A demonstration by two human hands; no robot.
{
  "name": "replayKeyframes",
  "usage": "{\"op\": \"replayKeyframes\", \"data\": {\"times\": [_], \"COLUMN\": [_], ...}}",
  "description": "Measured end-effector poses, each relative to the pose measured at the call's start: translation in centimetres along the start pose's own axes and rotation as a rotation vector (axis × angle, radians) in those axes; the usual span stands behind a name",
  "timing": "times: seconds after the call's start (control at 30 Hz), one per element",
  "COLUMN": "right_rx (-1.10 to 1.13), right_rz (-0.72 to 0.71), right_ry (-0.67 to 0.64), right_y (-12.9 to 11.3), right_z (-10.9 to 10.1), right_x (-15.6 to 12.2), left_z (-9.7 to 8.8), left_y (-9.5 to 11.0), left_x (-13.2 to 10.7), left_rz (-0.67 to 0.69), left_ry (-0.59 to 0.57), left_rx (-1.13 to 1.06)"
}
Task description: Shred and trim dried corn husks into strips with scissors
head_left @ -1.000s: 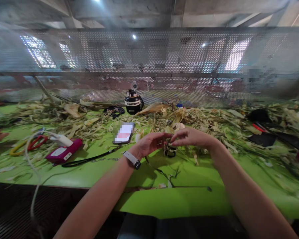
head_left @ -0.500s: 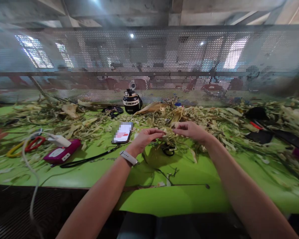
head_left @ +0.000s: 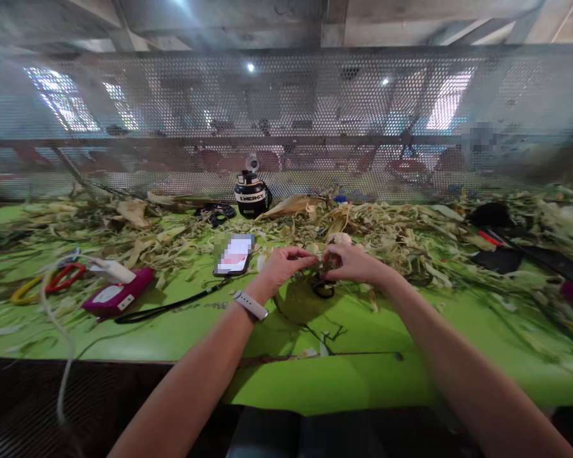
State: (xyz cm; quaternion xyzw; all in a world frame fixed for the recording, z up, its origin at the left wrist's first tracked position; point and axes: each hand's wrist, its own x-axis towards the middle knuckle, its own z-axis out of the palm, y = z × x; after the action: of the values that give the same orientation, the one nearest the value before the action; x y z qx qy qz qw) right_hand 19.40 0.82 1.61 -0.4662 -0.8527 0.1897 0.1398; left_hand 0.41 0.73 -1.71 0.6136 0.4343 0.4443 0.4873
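My left hand [head_left: 289,266], with a pale watch on its wrist, pinches thumb and forefinger together at a pale piece of corn husk. My right hand [head_left: 349,262] is closed close beside it, fingertips bent down onto the same work; its exact shape is hidden by the fingers. A pale, rounded husk bundle [head_left: 340,238] shows just above my right hand. Under the hands a small black looped thing [head_left: 323,291] lies on the green table [head_left: 363,346]. Dark thin stems [head_left: 332,334] lie nearer to me.
Loose husk strips [head_left: 396,232] cover the table's back. A phone [head_left: 235,254] lies left of my hands, near a magenta box with a white plug [head_left: 119,292] and cable. A black jar [head_left: 251,196] stands by the perforated screen [head_left: 286,102]. Black tools [head_left: 554,264] lie at right.
My right hand has moved down and left, closer to my left hand. The rounded husk bundle now shows above it. Another person's hand at the far left has mostly left the view.
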Motion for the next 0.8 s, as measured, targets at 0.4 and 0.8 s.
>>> {"op": "replayKeyframes", "data": {"times": [0.4,0.8], "right_rx": [0.164,-0.044], "right_rz": [-0.062,-0.054], "right_ry": [-0.045,0.19], "right_y": [0.3,-0.6], "right_z": [-0.9,-0.3], "right_x": [-0.4,-0.2], "left_z": [-0.3,0.1], "left_y": [-0.3,-0.2], "left_x": [0.0,-0.3], "left_rz": [-0.136,-0.108], "left_ry": [-0.082,-0.113], "left_rx": [-0.175,-0.139]}}
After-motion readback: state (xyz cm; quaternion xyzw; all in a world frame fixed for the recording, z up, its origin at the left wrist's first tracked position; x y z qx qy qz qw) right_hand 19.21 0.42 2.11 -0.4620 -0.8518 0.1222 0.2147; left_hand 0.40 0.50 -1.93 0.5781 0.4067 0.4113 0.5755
